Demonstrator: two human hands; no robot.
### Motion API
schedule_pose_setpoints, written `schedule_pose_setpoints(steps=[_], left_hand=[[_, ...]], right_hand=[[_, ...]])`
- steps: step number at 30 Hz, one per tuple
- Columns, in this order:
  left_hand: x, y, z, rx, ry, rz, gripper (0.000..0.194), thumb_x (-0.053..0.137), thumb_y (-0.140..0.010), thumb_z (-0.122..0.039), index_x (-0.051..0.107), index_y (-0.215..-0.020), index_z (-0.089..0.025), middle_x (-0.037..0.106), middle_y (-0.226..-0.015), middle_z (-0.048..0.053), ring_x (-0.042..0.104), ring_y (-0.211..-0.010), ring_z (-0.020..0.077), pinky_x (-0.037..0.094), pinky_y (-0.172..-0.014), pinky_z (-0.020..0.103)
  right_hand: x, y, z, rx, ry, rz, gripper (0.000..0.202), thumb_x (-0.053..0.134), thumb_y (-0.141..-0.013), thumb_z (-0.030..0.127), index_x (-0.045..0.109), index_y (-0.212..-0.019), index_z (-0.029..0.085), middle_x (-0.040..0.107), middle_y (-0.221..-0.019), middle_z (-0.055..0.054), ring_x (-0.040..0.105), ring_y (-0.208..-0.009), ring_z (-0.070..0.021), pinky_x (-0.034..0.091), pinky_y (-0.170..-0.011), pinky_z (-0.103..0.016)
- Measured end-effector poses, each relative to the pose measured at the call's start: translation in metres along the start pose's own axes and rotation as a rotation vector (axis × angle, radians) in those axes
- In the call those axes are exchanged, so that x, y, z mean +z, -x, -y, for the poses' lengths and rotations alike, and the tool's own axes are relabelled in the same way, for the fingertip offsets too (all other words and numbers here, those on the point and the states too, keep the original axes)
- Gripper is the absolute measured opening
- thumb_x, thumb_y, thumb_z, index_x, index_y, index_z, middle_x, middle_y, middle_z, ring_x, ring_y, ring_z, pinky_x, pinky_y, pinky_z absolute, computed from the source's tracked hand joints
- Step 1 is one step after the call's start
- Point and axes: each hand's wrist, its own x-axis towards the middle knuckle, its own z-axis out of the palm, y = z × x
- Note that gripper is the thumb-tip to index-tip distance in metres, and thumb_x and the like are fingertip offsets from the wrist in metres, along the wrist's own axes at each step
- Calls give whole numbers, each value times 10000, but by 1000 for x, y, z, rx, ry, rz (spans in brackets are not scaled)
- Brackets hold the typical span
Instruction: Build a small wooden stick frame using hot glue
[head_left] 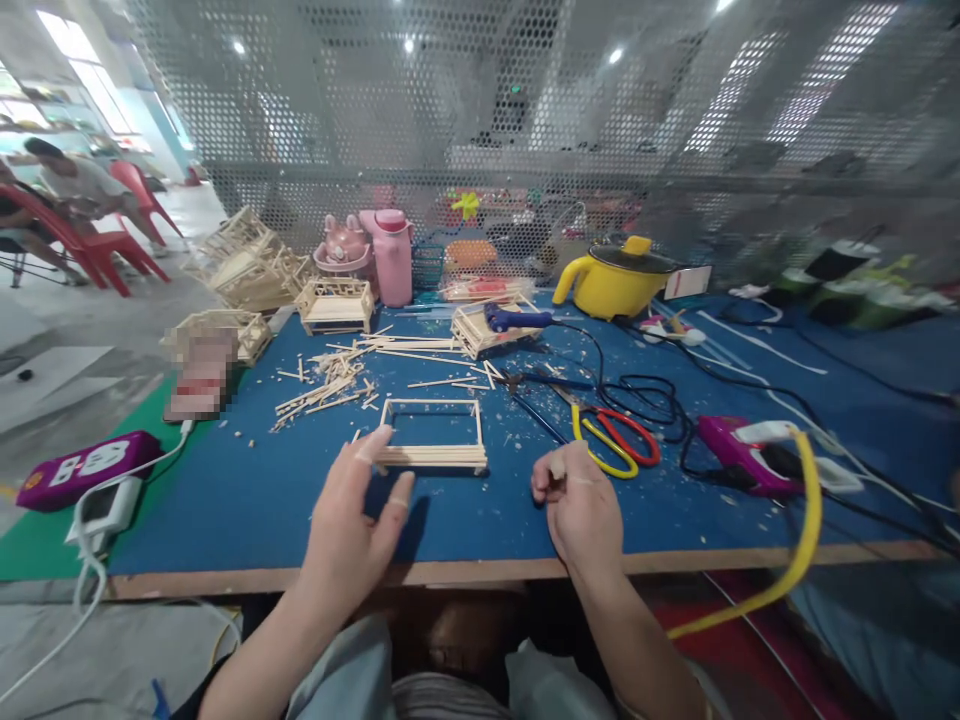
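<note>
A small rectangular frame of thin wooden sticks (435,457) rests on the blue work mat in front of me. My left hand (352,510) is at its left end, thumb and fingers apart, with a fingertip at or very near the corner; I cannot tell if it touches. To the right of the frame, my right hand (583,505) is low over the mat with its fingers curled in. Whatever those fingers may hold is hidden. Just beyond that hand lie scissors with red and yellow handles (619,440) and blue-handled pliers (536,412).
Loose wooden sticks (330,385) lie behind the frame. A blue glue gun (517,320) rests on another stick piece. Farther back stand a finished-looking stick bed (337,305), a pink bottle (391,258) and a yellow pot (619,285). Cables (652,400) cross the right side.
</note>
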Motion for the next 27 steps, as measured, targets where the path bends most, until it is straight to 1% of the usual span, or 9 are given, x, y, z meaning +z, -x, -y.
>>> schedule_pose_setpoints(steps=[2,3,5,7,9,13,18,24,27], left_hand=[[-7,5,15,-137,17,30,431,544,-856,-360,505,-1248,-185,625,-1221,118,570,-1163,246,469,-971,400],[-9,7,22,-187,22,57,438,550,-850,-372,509,-1245,-187,631,-1213,114,578,-1152,246,480,-954,395],[-9,9,31,-248,32,118,476,566,-837,-368,487,-1274,-195,636,-1216,105,586,-1141,243,477,-955,401],[-7,6,35,-272,46,175,528,572,-831,-334,437,-1324,-205,642,-1213,93,593,-1133,234,477,-952,394],[-3,1,33,-281,61,215,547,555,-842,-292,394,-1357,-206,664,-1175,81,600,-1123,226,478,-943,386],[5,-8,27,-265,28,214,493,499,-869,-234,402,-1349,-181,697,-1082,74,617,-1078,241,484,-910,403],[9,-6,25,-190,-27,164,454,469,-885,-241,428,-1333,-179,691,-1057,84,630,-1028,240,496,-868,387],[12,-1,27,-175,-59,186,444,468,-895,-268,431,-1333,-199,691,-1055,75,634,-1018,235,497,-869,381],[13,0,28,-152,-63,197,466,464,-892,-249,406,-1352,-200,684,-1088,80,624,-1043,239,490,-886,393]], right_hand=[[1,1,1,-19,42,24,437,352,-915,505,410,-594,215,473,-572,11,448,-509,-118,383,-500,-256],[3,2,3,-40,105,44,386,404,-894,503,468,-651,209,506,-607,3,473,-537,-125,404,-523,-263],[9,5,6,-94,313,119,299,593,-785,463,566,-926,200,604,-760,-23,537,-643,-151,452,-605,-290],[17,7,10,-132,540,213,652,717,-667,381,469,-1250,228,654,-972,-53,583,-780,-187,480,-720,-338],[25,6,13,-132,688,298,835,719,-656,332,336,-1393,256,657,-1084,-66,608,-868,-214,480,-798,-378],[33,0,15,-124,751,347,755,601,-759,275,276,-1439,230,698,-981,-44,647,-861,-211,490,-809,-368],[30,-4,13,-187,771,323,695,560,-797,269,287,-1436,234,707,-883,-16,656,-809,-203,501,-767,-341],[30,-4,9,-239,818,292,619,542,-822,285,349,-1407,240,714,-935,-37,666,-891,-235,505,-779,-361],[29,-3,6,-231,808,263,611,540,-820,280,359,-1401,233,717,-909,-29,671,-864,-219,511,-783,-349]])
